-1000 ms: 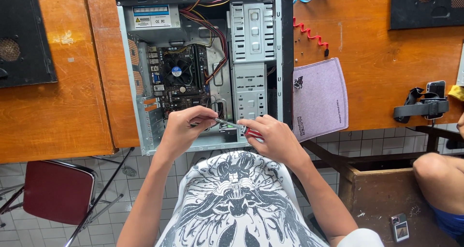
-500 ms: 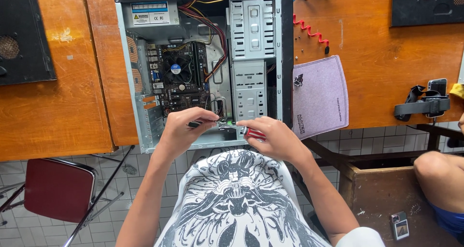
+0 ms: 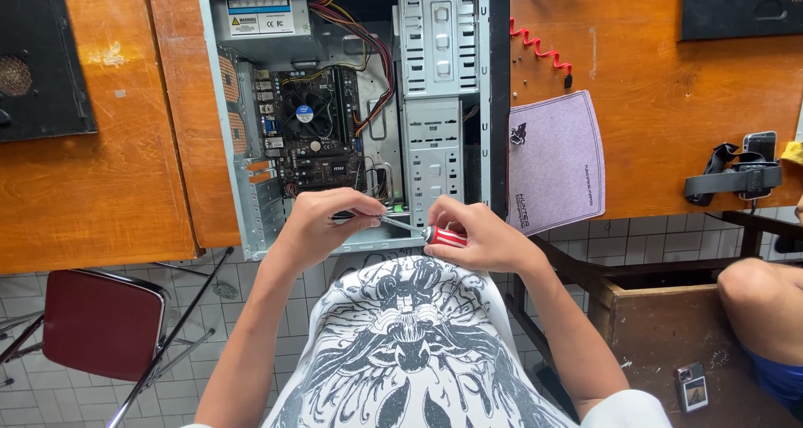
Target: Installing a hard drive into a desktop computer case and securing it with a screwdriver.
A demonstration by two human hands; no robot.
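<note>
An open desktop computer case [image 3: 251, 194] lies on its side on an orange wooden table, showing the motherboard [image 3: 314, 131], a cooler fan and coloured cables. My right hand [image 3: 481, 235] grips the red-and-white handle of a screwdriver [image 3: 439, 235], whose shaft points left. My left hand [image 3: 326, 219] pinches the shaft near its tip at the case's near edge. Both hands hover over the lower rim of the case, close to my patterned white shirt.
A pale purple mouse pad [image 3: 556, 164] lies right of the case, with a red coiled cable [image 3: 544, 56] above it. A dark red chair [image 3: 100, 323] stands lower left. Another person's knee [image 3: 765, 302] shows at the right, beside a wooden box [image 3: 661, 336].
My hands have stayed together at the case's near edge; the view has shifted slightly, and the screwdriver handle shows more plainly in my right hand.
</note>
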